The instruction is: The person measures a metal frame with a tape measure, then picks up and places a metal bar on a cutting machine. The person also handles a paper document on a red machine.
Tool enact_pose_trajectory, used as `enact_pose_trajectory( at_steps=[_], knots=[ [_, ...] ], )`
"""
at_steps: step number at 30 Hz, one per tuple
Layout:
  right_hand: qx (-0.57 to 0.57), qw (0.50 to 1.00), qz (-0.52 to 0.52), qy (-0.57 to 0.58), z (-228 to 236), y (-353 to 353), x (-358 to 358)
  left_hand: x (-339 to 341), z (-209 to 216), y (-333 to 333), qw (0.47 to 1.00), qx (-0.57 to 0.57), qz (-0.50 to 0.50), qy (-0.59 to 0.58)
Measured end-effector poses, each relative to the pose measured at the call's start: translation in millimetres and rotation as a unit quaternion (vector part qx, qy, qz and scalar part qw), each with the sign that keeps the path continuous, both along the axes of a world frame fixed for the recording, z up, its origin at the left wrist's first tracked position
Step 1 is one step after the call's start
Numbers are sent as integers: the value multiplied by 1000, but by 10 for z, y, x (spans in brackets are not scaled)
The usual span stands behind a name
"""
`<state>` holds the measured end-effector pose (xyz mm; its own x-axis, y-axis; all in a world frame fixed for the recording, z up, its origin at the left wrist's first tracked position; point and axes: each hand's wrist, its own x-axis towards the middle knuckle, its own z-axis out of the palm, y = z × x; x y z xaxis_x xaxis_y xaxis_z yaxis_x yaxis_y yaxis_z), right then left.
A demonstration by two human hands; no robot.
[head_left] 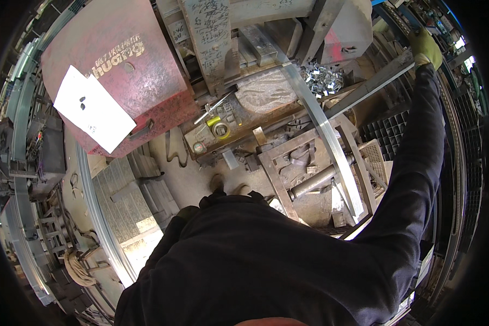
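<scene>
My right arm reaches far out to the right. My right hand [427, 49], in a yellow-green work glove, is at the end of a grey angle bar [372, 84], by the racks there. Its fingers are too small and turned away to show whether they grip anything. My left hand [188, 212], in a darker glove, hangs low beside my body and is mostly hidden by my sleeve. A shiny metal channel [323, 127] slants across the work area in front of me, over a steel frame [277, 176] with a round roller [312, 183].
A red machine cover [141, 70] with white paper [95, 108] on it stands at left. A bench holds a yellow tape roll [220, 129] and a steel block [266, 92]. Small metal clips [324, 80] lie piled beyond the channel. Long profiles [100, 201] run along the left.
</scene>
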<state>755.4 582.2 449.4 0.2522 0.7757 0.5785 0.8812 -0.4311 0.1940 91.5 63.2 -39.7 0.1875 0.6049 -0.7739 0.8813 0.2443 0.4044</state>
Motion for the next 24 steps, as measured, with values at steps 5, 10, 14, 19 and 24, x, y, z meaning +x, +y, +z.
enact_pose_trajectory(
  at_steps=[5,10,14,19,24],
  knots=[
    [6,1000,-1,12,1,-9,-19,-69,-278,-60,1000,6,-29,-9],
    [7,1000,6,3,8,-53,-57,-86,-337,-70,999,2,-35,-13],
    [21,1000,-3,24,24,-116,-154,-75,-290,-39,999,-2,-31,-14],
    [40,999,0,22,69,-218,-300,-85,-256,58,1000,-13,-23,-13],
    [41,998,-6,44,97,-268,-360,-86,-237,104,1000,-22,-16,-9]
  ],
)
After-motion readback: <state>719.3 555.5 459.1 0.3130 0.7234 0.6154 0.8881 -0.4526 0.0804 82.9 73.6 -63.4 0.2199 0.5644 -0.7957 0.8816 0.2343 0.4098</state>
